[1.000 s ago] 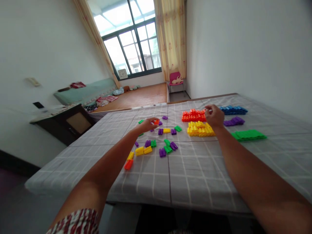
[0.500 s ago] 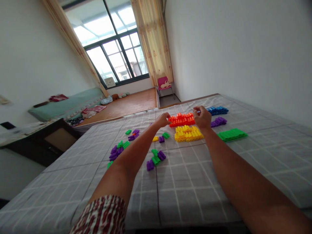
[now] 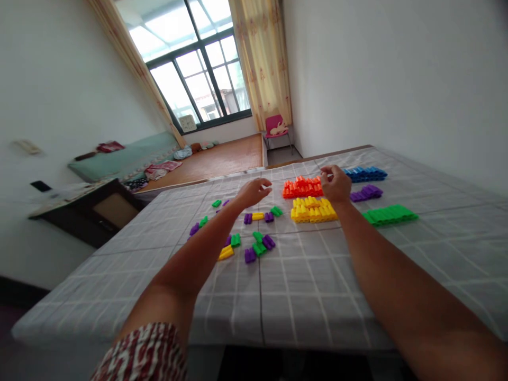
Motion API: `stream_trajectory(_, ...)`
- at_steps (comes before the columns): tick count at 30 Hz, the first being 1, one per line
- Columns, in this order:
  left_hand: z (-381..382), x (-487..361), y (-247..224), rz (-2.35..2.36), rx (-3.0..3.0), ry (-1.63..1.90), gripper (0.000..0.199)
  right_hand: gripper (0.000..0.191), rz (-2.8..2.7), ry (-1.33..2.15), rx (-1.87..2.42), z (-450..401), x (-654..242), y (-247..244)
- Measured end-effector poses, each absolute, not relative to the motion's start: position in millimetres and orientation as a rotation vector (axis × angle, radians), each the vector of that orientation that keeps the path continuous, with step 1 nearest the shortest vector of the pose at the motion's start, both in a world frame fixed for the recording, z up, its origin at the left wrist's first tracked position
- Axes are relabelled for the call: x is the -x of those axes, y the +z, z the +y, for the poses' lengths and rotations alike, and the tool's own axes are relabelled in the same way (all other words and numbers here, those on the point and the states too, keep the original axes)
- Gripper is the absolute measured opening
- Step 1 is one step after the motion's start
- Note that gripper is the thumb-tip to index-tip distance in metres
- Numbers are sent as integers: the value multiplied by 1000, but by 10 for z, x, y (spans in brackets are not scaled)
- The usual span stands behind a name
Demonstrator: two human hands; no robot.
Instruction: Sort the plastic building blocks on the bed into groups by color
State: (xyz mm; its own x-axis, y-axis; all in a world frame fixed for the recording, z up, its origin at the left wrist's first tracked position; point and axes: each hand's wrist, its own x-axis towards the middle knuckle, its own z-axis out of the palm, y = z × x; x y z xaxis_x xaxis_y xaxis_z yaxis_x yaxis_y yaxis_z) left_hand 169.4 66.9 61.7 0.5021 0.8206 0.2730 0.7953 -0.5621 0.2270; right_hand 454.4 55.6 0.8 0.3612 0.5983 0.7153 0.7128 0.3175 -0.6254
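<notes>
The cloth-covered worktop [image 3: 317, 286] carries a yellow stack [image 3: 313, 212] and, behind it, a red stack [image 3: 301, 189]. The right hand [image 3: 335, 183], fingers curled, is at the red stack's right end; contents cannot be determined. The left hand [image 3: 254, 192], loosely open, appears empty near loose pieces [image 3: 259, 249].

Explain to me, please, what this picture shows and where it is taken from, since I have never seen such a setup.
There is no machine here: a person works with two bare hands, seen from a camera worn on the head, looking forward and down. On a gray checked cloth lie small plastic pieces sorted by color: an orange-red pile, a yellow pile, a blue pile, a purple group and a green group. Loose pieces lie scattered farther left. The left hand is open, with nothing visible in it. The right hand is by the orange-red pile; whether it holds anything is unclear.
</notes>
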Motion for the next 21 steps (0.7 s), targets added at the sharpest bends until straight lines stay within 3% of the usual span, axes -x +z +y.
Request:
stream_trajectory(5, -254, -323, 801, 1613, -2466, -32, 32, 24, -1389, -102, 1380, 533, -4485, -36)
stream_trajectory(9, -951, 253, 754, 1697, -2176, -227, 37, 25, -1457, -63, 1385, 477, -4397, -57)
stream_trajectory(15, -1323, 203, 545, 1766, -2032, -148, 62, 27, -1541, 7, 1378, 346, -4326, -20)
stream_trajectory(21, -918, -27, 316, 1837, -2109, 341, 54, 25, -1511, -107, 1380, 401, -4340, -78)
